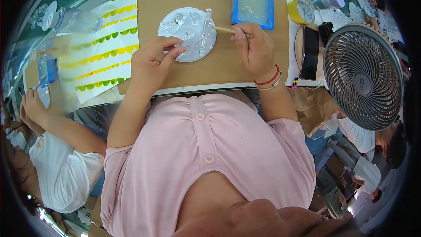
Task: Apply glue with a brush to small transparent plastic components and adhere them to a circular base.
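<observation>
Slightly open left hand (152,59) over plate (189,56), right hand (255,50) pinching stick (223,30)

The head camera (wide fisheye) looks down from close above.

Hands (152,63) with stick (223,30) at white dish (193,55)

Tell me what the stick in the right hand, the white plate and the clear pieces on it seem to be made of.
Stick: probably wood or bamboo, from its plain tan, matt surface. White plate: perhaps plastic or ceramic; its smooth, pale face leaves that open. Clear pieces: glass or clear plastic, being see-through with bright glints.
</observation>
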Demonstrator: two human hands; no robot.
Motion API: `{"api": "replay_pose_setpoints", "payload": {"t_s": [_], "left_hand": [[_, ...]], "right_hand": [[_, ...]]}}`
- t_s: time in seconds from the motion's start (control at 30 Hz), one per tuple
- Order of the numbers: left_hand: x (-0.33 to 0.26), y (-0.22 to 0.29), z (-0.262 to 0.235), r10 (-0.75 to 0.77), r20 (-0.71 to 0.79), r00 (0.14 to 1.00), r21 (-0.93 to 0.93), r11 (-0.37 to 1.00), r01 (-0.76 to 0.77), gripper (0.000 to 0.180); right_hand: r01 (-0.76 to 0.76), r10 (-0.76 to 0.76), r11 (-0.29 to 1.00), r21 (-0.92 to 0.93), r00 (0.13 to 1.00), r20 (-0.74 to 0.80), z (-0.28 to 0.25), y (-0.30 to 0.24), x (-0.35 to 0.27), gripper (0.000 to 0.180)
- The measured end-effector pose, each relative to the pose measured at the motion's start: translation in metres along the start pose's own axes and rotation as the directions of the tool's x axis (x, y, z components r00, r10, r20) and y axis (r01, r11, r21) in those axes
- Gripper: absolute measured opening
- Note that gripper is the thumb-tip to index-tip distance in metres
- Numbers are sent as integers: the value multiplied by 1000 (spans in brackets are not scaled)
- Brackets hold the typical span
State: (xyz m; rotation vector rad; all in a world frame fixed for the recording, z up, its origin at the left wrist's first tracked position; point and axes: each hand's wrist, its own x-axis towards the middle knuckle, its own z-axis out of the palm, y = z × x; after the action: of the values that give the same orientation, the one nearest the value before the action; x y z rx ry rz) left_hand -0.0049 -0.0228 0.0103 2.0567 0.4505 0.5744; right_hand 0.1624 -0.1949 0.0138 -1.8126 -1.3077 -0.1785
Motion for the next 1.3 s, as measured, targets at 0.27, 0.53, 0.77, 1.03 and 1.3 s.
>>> {"api": "replay_pose_setpoints", "payload": {"t_s": [0.27,0.53,0.77,1.03,1.3], "left_hand": [[0,0,4,9,-17,1000,-4,1000,-9,14],[0,0,6,-12,-14,1000,-6,1000,12,16],[2,0,9,5,5,1000,-21,1000,-5,16],[3,3,10,42,4,999,-27,999,-42,16],[2,5,13,64,-5,998,-4,998,-64,15]], "right_hand": [[-23,25,998,56,999,-24,-4,-1,-12,6],[-23,21,999,41,998,62,-13,-12,-25,8],[-29,28,998,-51,1000,-14,-7,-4,-20,8],[-26,25,1000,9,1000,17,-9,-21,-32,6],[49,-54,997,64,996,77,-1,-24,-30,4]]}}
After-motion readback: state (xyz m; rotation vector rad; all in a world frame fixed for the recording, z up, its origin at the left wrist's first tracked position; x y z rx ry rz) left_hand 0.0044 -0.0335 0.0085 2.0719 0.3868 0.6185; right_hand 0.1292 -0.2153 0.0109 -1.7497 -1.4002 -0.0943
